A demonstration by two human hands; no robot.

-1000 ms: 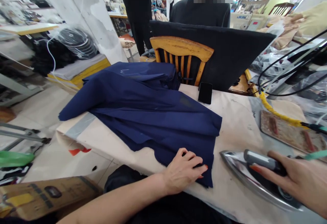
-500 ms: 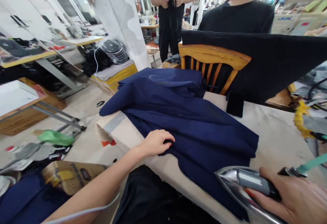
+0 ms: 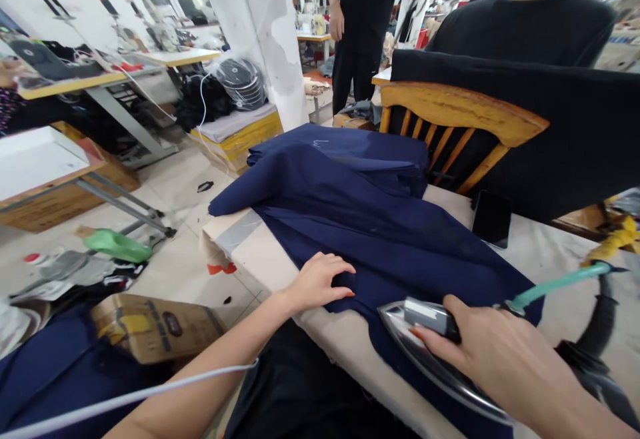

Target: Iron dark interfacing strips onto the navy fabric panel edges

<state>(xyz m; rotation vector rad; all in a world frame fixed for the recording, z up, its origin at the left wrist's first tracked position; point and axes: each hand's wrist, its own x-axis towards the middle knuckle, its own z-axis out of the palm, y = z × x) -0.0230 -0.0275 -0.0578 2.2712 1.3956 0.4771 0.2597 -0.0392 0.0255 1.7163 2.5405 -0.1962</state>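
Note:
A navy cloth piece [image 3: 380, 239] lies spread over the pale-covered ironing table [image 3: 275, 252], with soft folds along it. My left hand [image 3: 320, 282] rests on its near edge, fingers and thumb apart, holding nothing. My right hand [image 3: 500, 349] grips the dark handle of a shiny metal iron [image 3: 420, 360]. The iron sits on the near right part of the cloth, its tip pointing toward my left hand. From behind the handle a teal hose [image 3: 560, 285] runs off to the right. Beyond the cloth is a folded navy stack [image 3: 360, 145] with a white chalk mark.
A black phone [image 3: 493, 217] lies on the table's far side, near a wooden chair [image 3: 465, 109] draped with black cloth. A seated person [image 3: 520, 29] and a standing person [image 3: 367, 19] are beyond. A cardboard box [image 3: 155, 329] stands at lower left; a white cord [image 3: 150, 395] crosses my left forearm.
My right hand has brought the iron leftward across the cloth, closer to my left hand. My left thumb and fingers have spread. The view has turned slightly left. The standing person's hands have parted.

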